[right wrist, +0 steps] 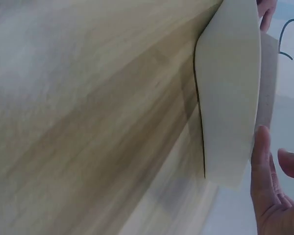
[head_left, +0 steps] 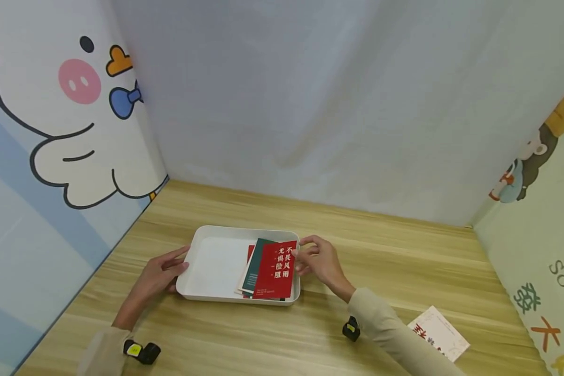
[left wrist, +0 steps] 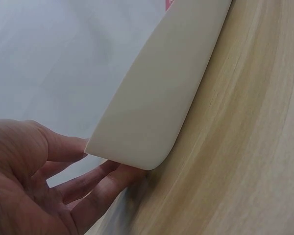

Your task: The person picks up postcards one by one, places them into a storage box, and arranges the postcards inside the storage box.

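Note:
A white rectangular tray (head_left: 211, 263) lies on the wooden table. Several cards overlap in its right half, a red card with white characters (head_left: 270, 284) on top and a dark green card (head_left: 254, 269) partly beneath it. My left hand (head_left: 157, 277) holds the tray's left end, its thumb at the rim and its fingers against the outer wall. At the right end, my right hand (head_left: 326, 263) touches the rim beside the red card. Its fingers (right wrist: 261, 152) look fairly straight, with the thumb apart from them in the right wrist view.
A white card with red characters (head_left: 439, 331) lies on the table at the right, partly covered by my right sleeve (head_left: 385, 326). A pale curtain (head_left: 310, 104) hangs along the table's back edge. Printed cartoon panels stand at both sides.

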A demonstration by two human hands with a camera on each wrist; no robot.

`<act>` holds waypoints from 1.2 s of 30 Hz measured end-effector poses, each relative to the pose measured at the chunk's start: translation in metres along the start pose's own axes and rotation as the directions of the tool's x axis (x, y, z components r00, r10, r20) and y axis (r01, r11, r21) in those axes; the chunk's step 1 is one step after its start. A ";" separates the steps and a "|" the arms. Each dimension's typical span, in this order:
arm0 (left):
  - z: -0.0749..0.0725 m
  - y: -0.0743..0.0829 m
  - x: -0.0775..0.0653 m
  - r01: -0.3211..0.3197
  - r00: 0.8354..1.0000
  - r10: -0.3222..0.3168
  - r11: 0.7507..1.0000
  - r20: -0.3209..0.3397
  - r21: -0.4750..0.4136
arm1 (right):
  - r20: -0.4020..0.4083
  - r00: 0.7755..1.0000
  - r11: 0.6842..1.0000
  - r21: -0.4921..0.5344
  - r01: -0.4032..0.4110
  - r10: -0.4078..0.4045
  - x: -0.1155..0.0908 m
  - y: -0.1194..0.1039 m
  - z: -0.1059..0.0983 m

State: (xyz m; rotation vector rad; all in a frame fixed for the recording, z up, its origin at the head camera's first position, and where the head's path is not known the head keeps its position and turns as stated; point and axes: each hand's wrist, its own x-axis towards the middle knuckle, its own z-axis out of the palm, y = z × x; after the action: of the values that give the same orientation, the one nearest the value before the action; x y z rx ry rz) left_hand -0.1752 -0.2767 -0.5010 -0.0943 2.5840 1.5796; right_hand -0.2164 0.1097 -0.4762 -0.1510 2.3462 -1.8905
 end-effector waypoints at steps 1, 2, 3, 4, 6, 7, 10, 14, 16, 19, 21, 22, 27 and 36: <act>0.000 0.000 0.000 0.001 1.000 -0.001 1.000 0.002 -0.002 | 0.002 1.000 0.999 -0.034 0.010 -0.010 -0.001 0.000 -0.002; 0.001 0.000 0.000 0.001 1.000 -0.001 1.000 0.004 -0.003 | 0.006 1.000 0.998 -0.064 0.017 -0.017 -0.001 -0.001 -0.004; 0.001 0.000 0.000 0.001 1.000 -0.001 1.000 0.005 -0.003 | 0.013 1.000 0.996 -0.090 0.024 -0.023 -0.002 -0.001 -0.006; 0.001 0.000 0.000 -0.001 1.000 0.001 1.000 0.005 0.003 | 0.024 0.999 0.993 -0.113 0.031 -0.028 -0.002 -0.002 -0.008; 0.001 0.000 0.000 -0.001 1.000 0.001 1.000 0.005 0.010 | 0.052 0.998 0.989 -0.140 0.040 -0.033 -0.002 -0.003 -0.012; 0.001 0.000 0.000 0.002 1.000 -0.002 1.000 0.006 0.010 | 0.070 0.997 0.989 -0.143 0.046 -0.036 -0.002 -0.003 -0.014; 0.002 0.000 0.001 0.012 1.000 -0.012 1.000 0.006 0.029 | 0.138 0.989 0.986 -0.147 0.077 -0.057 -0.003 -0.003 -0.021; 0.003 -0.001 0.001 0.017 1.000 -0.017 0.999 0.011 0.034 | 0.240 0.967 0.976 -0.175 0.133 -0.089 -0.008 -0.003 -0.034; 0.003 -0.001 0.002 0.013 1.000 -0.013 0.999 0.014 0.030 | 0.295 0.949 0.960 -0.216 0.176 -0.107 -0.012 -0.005 -0.045; 0.001 0.000 0.002 0.014 1.000 -0.014 0.999 0.019 0.040 | 0.375 0.917 0.921 -0.295 0.254 -0.132 -0.018 -0.008 -0.066; -0.002 0.000 0.001 0.021 1.000 -0.022 0.999 0.021 0.049 | 0.423 0.895 0.890 -0.343 0.300 -0.139 -0.023 -0.011 -0.081; -0.002 0.000 0.001 0.026 0.999 -0.028 0.998 0.024 0.053 | 0.442 0.887 0.878 -0.363 0.311 -0.132 -0.026 -0.011 -0.090; -0.004 -0.004 -0.001 0.027 0.999 -0.028 0.999 0.028 0.039 | 0.487 0.870 0.815 -0.470 0.337 -0.079 -0.044 -0.012 -0.132; -0.001 -0.004 0.003 0.015 0.999 -0.017 0.998 0.038 0.053 | 0.468 0.884 0.720 -0.606 0.337 -0.020 -0.083 -0.001 -0.192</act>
State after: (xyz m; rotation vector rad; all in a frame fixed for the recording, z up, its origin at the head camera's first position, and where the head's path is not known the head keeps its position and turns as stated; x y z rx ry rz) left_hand -0.1783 -0.2789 -0.5043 -0.0797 2.5872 1.4918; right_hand -0.1654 0.3077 -0.4324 -0.8113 2.6081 -0.8027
